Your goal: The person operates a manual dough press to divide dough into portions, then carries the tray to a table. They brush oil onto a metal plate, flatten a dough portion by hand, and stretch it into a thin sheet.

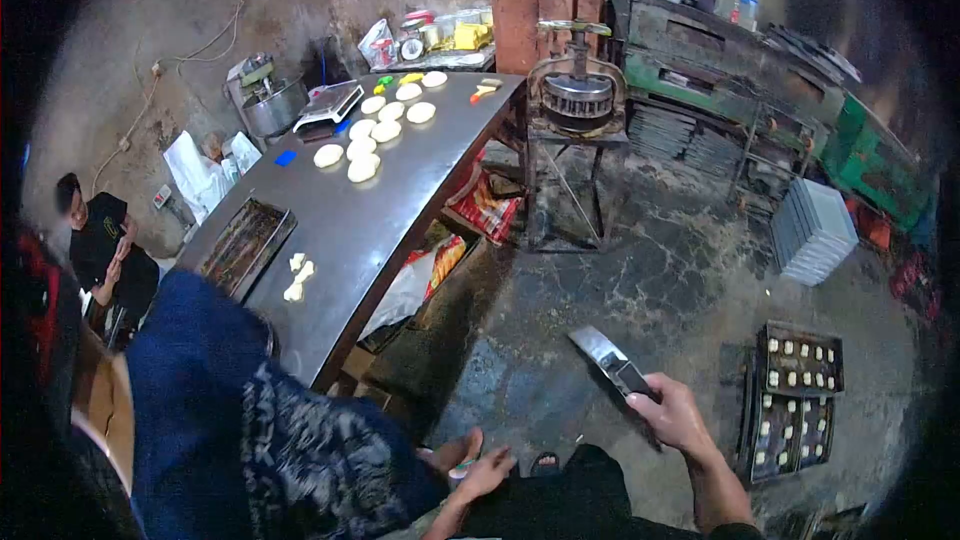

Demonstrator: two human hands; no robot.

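My right hand (672, 417) is wrapped round the dark handle of a broad metal-bladed tool (602, 353), which looks like a dough scraper. Its blade points up and left over the floor. Low in the view, my left hand (487, 472) hangs near my dark trousers, fingers loosely extended and nothing visible in them. Left of it stands a person in a navy printed shirt (300, 450). Round flat pieces of dough (362, 148) lie on the metal worktable (345, 230), with small dough scraps (298, 278) nearer its front end.
Baking trays (803, 387) with small dough pieces lie on the floor at right. A press-like machine on a stand (578, 100) is beyond the table. Stacked grey trays (815, 230) are at right. Another person (108, 240) is at far left. A long dark pan (248, 245) rests on the table.
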